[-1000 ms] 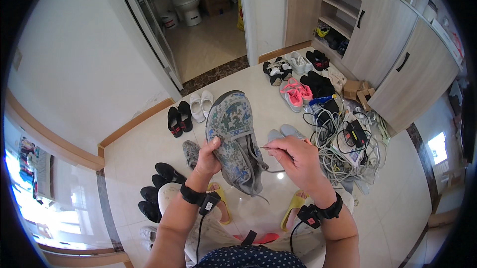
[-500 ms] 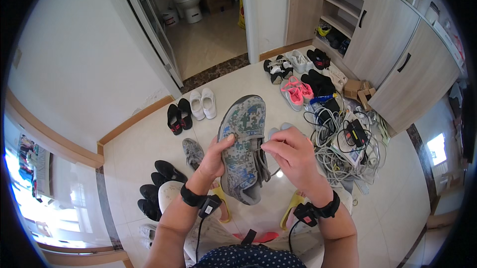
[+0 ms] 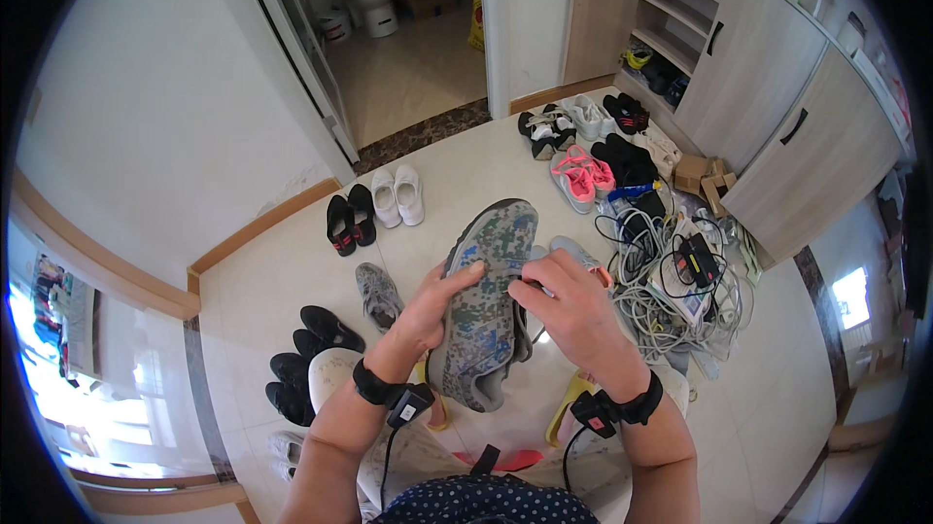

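A camouflage-patterned sneaker is held up in front of me, its toe pointing away and its side turned toward my view. My left hand grips it from the left, thumb lying over the upper. On the other side, my right hand pinches the shoelace by the laced opening; most of the lace is hidden behind the fingers and the shoe. A similar camouflage sneaker stands on the floor beyond my left wrist.
White shoes and black slippers stand along the wall. Black shoes are at left. Pink-grey sneakers stand near a heap of cables at right. Behind that is a shoe cabinet with an open section.
The sneaker has moved slightly right and toward me, turning its side and sole edge more into view. My right fingers have drawn in closer against its opening, covering the lace.
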